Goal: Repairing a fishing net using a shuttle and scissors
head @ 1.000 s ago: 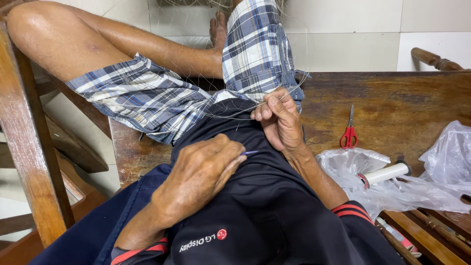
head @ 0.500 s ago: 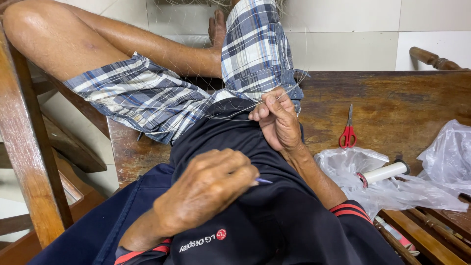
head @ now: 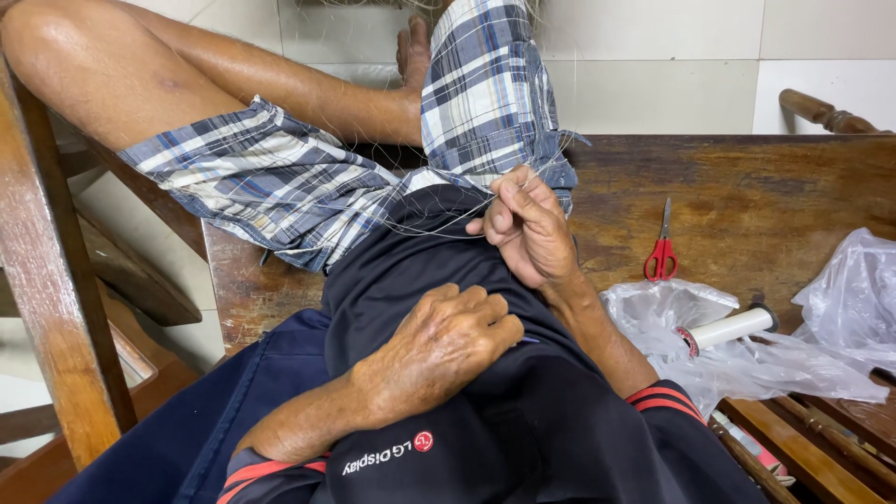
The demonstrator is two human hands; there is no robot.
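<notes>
The right hand (head: pixel 527 229) pinches thin net strands (head: pixel 439 219) with closed fingers, up by the checked shorts (head: pixel 280 182). The left hand (head: pixel 439 350) is curled shut on a small blue tool (head: pixel 528 340) over the lap. Much loose net is left. Red scissors (head: pixel 661 254), a white spool (head: pixel 733 329) and plastic bags (head: pixel 840 299) lie on the wooden surface (head: pixel 747 187) nearby.

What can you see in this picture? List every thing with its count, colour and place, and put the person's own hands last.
fishing net: one, fine pale mesh, across the lap
scissors: one, red-handled, on the bench
thread spool: one, white, on the plastic
plastic bags: two, clear, bench right
wooden bench: one, dark brown, under the person
checked shorts: one, blue and white, on the legs
black shirt: one, red-striped cuffs
left hand: on the lap, fist closed, a thin blue-tipped tool poking out
right hand: pinching net strands
</notes>
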